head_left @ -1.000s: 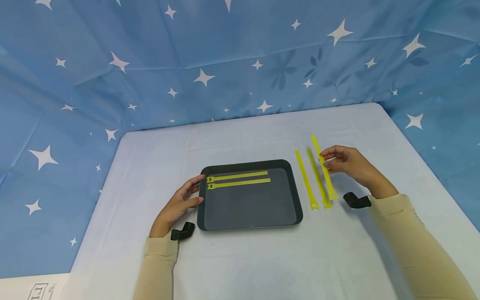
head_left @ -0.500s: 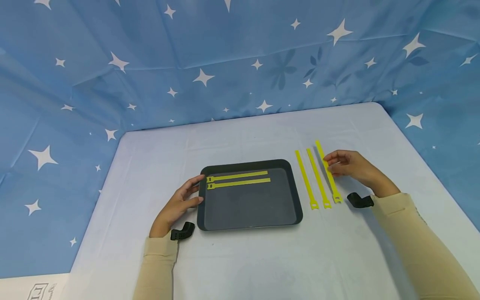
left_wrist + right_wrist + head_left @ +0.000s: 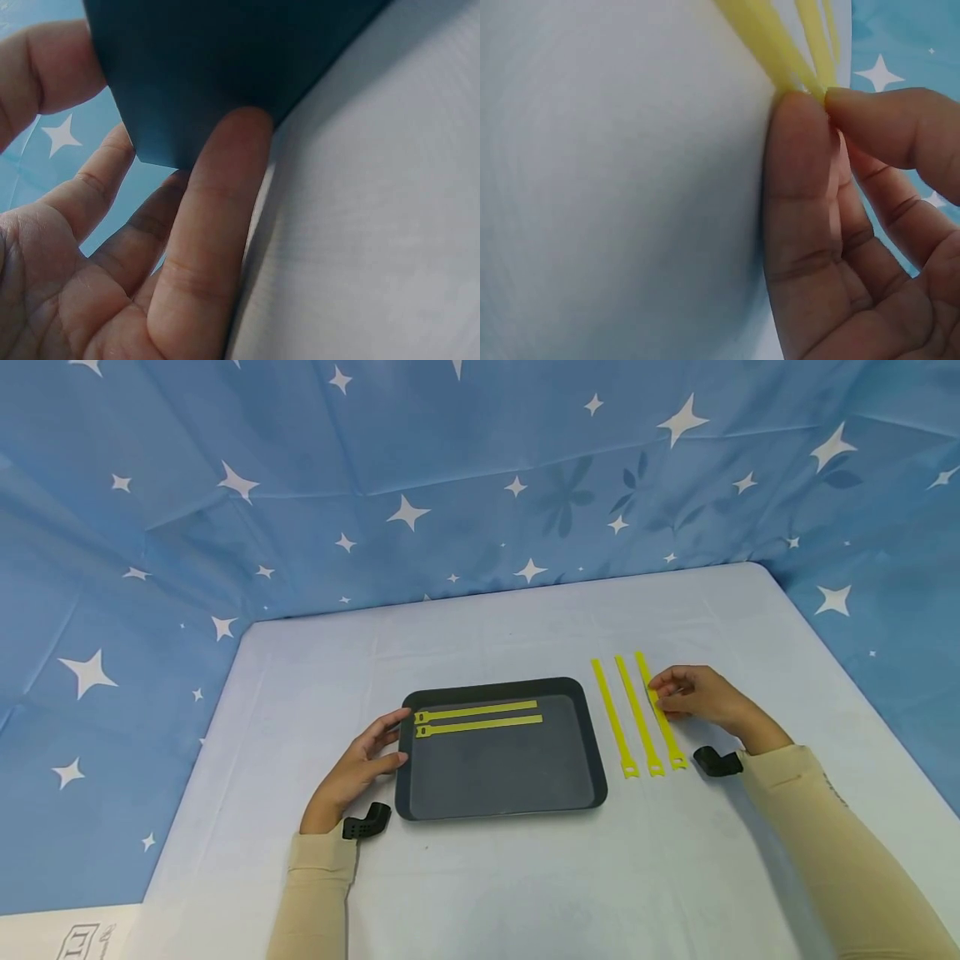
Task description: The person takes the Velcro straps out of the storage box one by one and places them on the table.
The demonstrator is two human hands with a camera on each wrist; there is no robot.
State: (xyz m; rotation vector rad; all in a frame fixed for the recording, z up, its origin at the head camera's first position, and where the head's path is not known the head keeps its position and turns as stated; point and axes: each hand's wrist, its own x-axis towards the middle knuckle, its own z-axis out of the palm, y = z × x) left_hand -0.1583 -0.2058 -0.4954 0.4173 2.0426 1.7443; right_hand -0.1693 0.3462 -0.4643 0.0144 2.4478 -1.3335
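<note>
In the head view, two yellow hook-and-loop cable ties (image 3: 480,727) lie side by side in a dark grey tray (image 3: 502,785), heads to the left. My left hand (image 3: 360,768) touches the tray's left side; up close in the left wrist view its thumb (image 3: 217,202) rests against the outer wall. To the right of the tray, my right hand (image 3: 693,693) pinches a yellow cable tie (image 3: 672,739) between thumb and index finger, as the right wrist view shows too. Two more cable ties, one near the tray (image 3: 611,714) and one in the middle (image 3: 637,710), lie left of the pinched one.
A white cloth (image 3: 510,885) covers the table. A blue curtain (image 3: 450,485) with white stars hangs behind and at the sides. Dark wrist mounts, left (image 3: 366,821) and right (image 3: 717,762), stick out from the sleeves.
My right hand has moved slightly right and toward me, bringing its cable tie from above the middle one down beside it, roughly parallel. The left hand and tray have stayed in place.
</note>
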